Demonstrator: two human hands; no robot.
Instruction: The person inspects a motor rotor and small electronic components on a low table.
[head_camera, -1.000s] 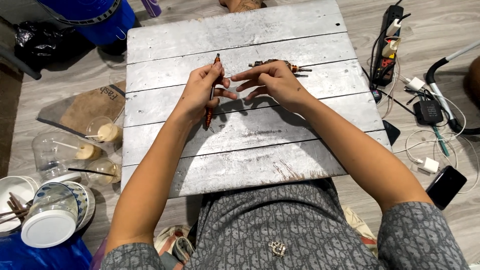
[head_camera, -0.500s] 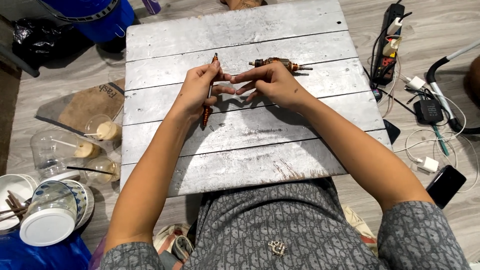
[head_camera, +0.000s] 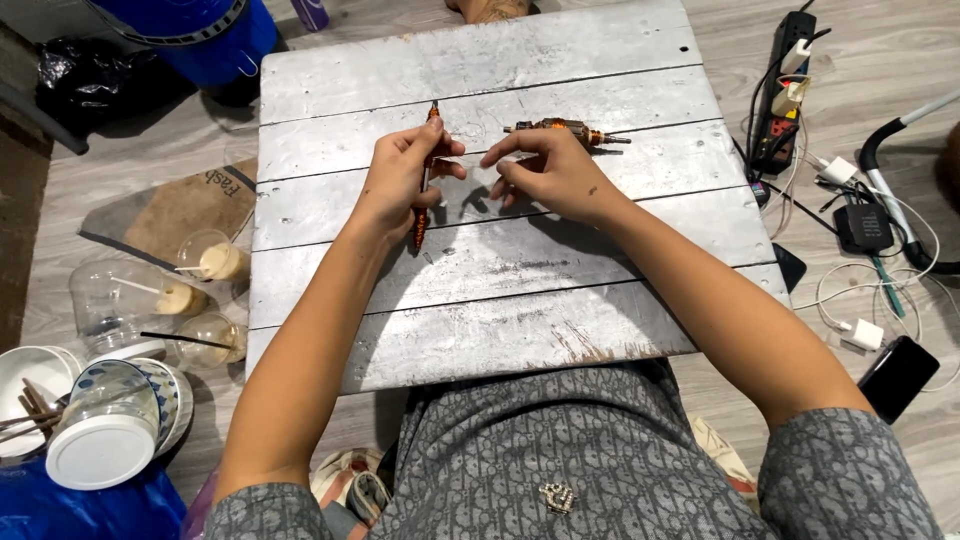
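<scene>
Head view: left hand (head_camera: 398, 180) is pinching a slim orange-handled screwdriver (head_camera: 424, 180), tip pointing past the fingertips. Right hand (head_camera: 553, 172) is hovering, fingers loosely spread; copper-wound motor armature (head_camera: 560, 127) is lying just beyond them on the grey plank board (head_camera: 600, 60).

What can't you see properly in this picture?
- Middle of the thin orange tool: head view, covered by the left hand.
- Near side of the copper-wound motor part: hidden behind the right hand.
- Whether the right fingertips pinch something: too small to tell.
- Blue tub: cut off by the top edge.
</scene>
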